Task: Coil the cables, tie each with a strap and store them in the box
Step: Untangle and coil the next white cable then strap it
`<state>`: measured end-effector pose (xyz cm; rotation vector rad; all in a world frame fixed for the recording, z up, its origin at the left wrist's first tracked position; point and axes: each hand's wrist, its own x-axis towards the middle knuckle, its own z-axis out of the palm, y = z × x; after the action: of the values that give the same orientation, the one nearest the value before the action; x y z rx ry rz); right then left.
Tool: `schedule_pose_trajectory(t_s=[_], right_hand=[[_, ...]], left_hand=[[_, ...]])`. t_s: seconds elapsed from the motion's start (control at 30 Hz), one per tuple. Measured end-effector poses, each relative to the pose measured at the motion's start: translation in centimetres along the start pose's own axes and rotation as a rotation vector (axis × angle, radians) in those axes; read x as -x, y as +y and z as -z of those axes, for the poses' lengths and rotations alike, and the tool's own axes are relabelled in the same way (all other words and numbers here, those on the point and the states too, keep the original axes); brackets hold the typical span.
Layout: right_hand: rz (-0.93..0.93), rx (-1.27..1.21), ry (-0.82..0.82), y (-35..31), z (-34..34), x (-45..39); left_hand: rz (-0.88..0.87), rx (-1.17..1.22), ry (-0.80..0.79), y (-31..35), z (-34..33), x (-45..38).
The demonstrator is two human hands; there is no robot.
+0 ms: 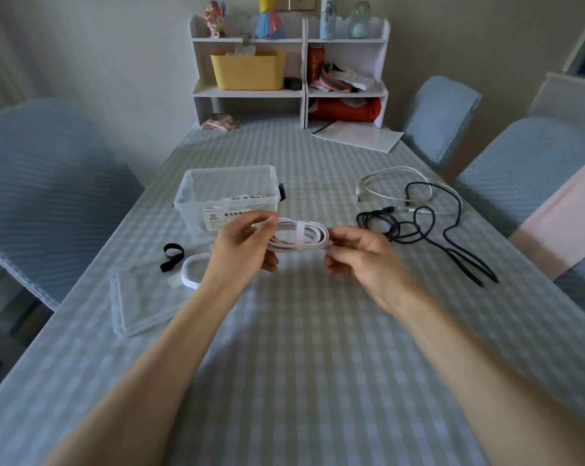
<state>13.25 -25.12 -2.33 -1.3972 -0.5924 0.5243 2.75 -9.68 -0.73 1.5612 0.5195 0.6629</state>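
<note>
One coil in our hands, two loose cables (one white, one black) by the table's right edge.
Our left hand and right hand pinch the coil's ends, its strap midway between.

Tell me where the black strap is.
The black strap lies on the table's left side, beside the white strap, between the clear box and its lid.
</note>
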Motion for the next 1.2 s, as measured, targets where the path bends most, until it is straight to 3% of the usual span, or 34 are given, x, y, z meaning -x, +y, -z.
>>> schedule_pose_trajectory(t_s=[0.27, 0.43, 0.53, 0.67, 1.03, 1.2], right_hand=[[0.007, 0.112, -0.073, -0.2, 1.1, -0.6], [-0.071, 0.112, -0.039, 0.0, 1.3, -0.8], [-0.1, 0.033, -0.06, 0.2, 1.2, -0.6], [-0.118, 0.032, -0.058, 0.4, 1.4, -0.4], [-0.167, 0.031, 0.017, 0.5, 1.5, -0.8], [-0.204, 0.082, -0.075, 0.2, 1.7, -0.5]], left_hand=[[-0.12, -0.173, -0.115, -2.0, -0.8, 0.0], [-0.656, -0.77, -0.263, -2.9, -0.5, -0.1], [-0.659, -0.89, -0.249, -3.4, -1.4, 0.1], [-0.652, -0.737, -0.277, -3.7, -1.6, 0.1], [-0.601, -0.756, -0.234, -3.2, -1.8, 0.5], [-0.439, -0.632, -0.237, -2.8, -2.1, 1.3]])
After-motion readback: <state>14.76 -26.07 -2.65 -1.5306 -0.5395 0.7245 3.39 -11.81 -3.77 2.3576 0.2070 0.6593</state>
